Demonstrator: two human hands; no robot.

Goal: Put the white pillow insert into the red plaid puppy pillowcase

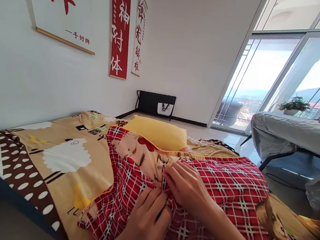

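A red plaid cloth (227, 179) with orange edging and printed animals is spread over the bed in front of me. Both hands are close together at its middle, where the fabric bunches up. My left hand (149, 214), with a ring on one finger, has its fingers curled closed on the cloth. Just above and to the right, my right hand (187, 184) pinches a fold of the same cloth. The exact spot between the fingertips is partly hidden. Beneath the cloth lies a tan bedspread (96, 163) with printed sheep and a dotted brown border.
Behind the cloth lies a yellow pillow (156, 130). A black folded frame (150, 101) with a white bag (164, 109) leans by the far wall. At right, a table under a plastic cover (293, 129) carries a potted plant (295, 104), near sliding glass doors (250, 86).
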